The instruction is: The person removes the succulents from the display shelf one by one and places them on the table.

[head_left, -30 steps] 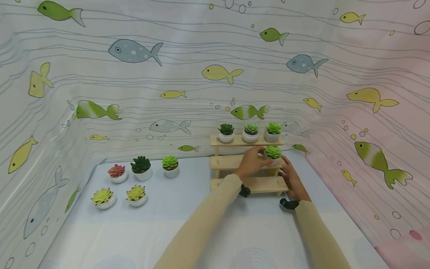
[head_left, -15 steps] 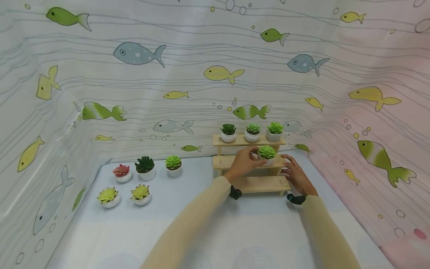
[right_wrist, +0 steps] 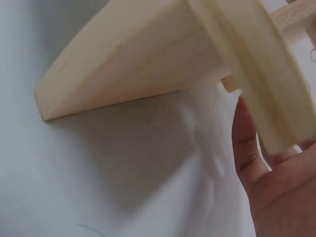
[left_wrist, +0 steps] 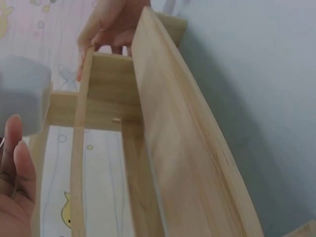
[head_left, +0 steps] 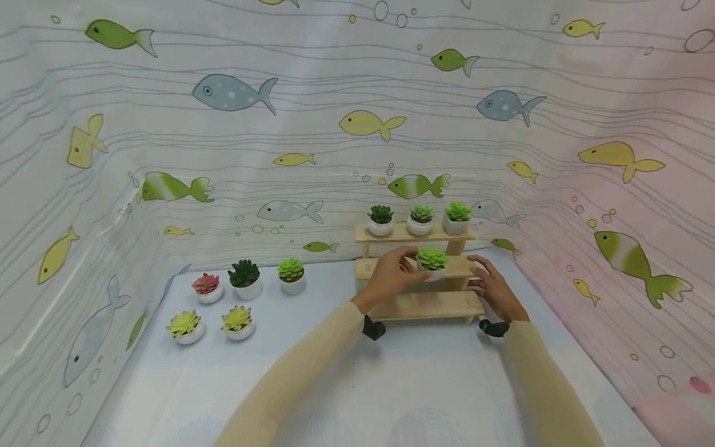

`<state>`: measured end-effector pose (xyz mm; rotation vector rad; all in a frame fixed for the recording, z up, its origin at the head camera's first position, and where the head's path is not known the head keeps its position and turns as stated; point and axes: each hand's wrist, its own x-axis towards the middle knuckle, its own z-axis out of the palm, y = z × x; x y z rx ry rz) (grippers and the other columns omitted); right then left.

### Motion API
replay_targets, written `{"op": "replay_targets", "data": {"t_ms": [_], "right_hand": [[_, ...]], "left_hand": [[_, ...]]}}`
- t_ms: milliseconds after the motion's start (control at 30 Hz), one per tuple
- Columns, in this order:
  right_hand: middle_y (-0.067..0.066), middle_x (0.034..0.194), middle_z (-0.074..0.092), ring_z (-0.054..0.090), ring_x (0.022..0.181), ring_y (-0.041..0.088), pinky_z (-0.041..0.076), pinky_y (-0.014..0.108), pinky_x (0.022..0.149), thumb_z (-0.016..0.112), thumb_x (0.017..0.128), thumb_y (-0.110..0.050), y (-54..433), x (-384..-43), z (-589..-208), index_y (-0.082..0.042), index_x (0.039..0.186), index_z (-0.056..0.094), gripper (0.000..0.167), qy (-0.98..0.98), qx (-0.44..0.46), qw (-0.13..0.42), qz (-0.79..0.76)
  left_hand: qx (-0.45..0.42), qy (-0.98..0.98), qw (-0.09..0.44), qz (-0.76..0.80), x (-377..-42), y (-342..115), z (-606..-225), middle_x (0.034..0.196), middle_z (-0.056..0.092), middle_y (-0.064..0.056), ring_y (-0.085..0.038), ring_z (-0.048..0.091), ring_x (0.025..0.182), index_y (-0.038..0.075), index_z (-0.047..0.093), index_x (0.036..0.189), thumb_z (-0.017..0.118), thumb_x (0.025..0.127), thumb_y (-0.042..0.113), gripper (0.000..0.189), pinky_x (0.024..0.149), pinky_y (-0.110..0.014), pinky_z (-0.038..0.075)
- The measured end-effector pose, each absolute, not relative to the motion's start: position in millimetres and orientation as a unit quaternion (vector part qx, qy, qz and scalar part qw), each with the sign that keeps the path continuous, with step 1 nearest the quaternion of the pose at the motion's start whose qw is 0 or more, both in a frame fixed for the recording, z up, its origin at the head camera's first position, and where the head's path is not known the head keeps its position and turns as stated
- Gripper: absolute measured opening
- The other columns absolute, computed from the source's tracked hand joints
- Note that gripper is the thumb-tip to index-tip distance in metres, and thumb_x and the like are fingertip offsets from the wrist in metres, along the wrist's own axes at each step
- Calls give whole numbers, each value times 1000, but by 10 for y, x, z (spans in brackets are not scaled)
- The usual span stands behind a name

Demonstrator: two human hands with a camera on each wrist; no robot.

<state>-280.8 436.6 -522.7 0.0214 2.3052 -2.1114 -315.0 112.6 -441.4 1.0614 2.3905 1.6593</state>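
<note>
In the head view, my left hand [head_left: 388,276] holds a bright green potted succulent [head_left: 432,257] in a white pot over the middle tier of a wooden three-tier plant stand [head_left: 424,305]. The left wrist view shows the pale pot [left_wrist: 24,94] near the fingertips, beside the tier boards; whether its base touches the board is unclear. My right hand [head_left: 496,292] grips the right end of the middle tier. Up close, its fingers [right_wrist: 245,143] reach behind the end of a board [right_wrist: 276,103].
On the top tier stand a dark green succulent [head_left: 381,217], a pale green one [head_left: 420,217] and a bright green one [head_left: 457,216]. Several more potted succulents, including a red one [head_left: 207,287], stand at the left of the table [head_left: 335,372]. A fish-patterned cloth [head_left: 313,124] hangs behind.
My left hand has carried the succulent leftward along the middle tier, away from its right end. My right hand has shifted slightly outward at that end. The head view has moved a little.
</note>
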Motion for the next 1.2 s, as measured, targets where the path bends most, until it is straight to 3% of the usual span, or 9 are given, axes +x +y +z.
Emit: {"op": "replay_targets", "data": {"t_ms": [200, 367, 500, 633, 867, 1200], "right_hand": [[13, 136, 50, 62, 112, 26, 56, 34, 86, 52, 107, -47, 4370, -2815, -5212, -29, 159, 33, 58, 742, 6, 19, -671], [12, 137, 49, 59, 116, 30, 56, 35, 87, 49, 109, -44, 4365, -2771, -5196, -27, 161, 28, 59, 737, 3, 33, -675], [11, 136, 48, 56, 117, 33, 55, 34, 87, 47, 110, -44, 4366, -2752, -5178, -27, 161, 26, 58, 736, 2, 35, -676], [9, 137, 46, 58, 114, 27, 55, 34, 87, 47, 110, -44, 4373, -2773, -5163, -24, 163, 23, 62, 739, -3, 37, -672], [9, 138, 45, 59, 114, 27, 55, 35, 88, 48, 109, -46, 4400, -2804, -5184, -29, 159, 30, 56, 751, -5, 36, -660], [8, 135, 50, 58, 115, 29, 55, 33, 85, 46, 110, -43, 4396, -2796, -5171, -30, 161, 25, 56, 742, -20, 33, -670]], "left_hand": [[346, 773, 15, 532, -3122, 965, -4406, 107, 68, 1, -9, 65, 84, 12, 62, 139, 84, 88, 37, 61, 66, -28, 55], [348, 773, 20, 530, -3088, 836, -4427, 116, 67, -1, -9, 66, 85, 12, 60, 141, 83, 88, 37, 63, 70, -29, 56], [348, 777, 19, 524, -3079, 716, -4439, 108, 68, 0, -9, 66, 85, 12, 60, 142, 83, 88, 41, 66, 72, -30, 56], [340, 784, 18, 519, -3072, 568, -4452, 99, 69, 2, -10, 65, 85, 13, 60, 142, 82, 88, 43, 65, 72, -31, 56], [323, 787, 24, 525, -3056, 347, -4483, 102, 69, 1, -12, 66, 89, 15, 60, 141, 82, 88, 44, 65, 75, -33, 56], [307, 787, 19, 535, -2984, 72, -4440, 98, 68, 4, -13, 66, 90, 17, 59, 142, 81, 87, 49, 67, 77, -37, 56]]}}
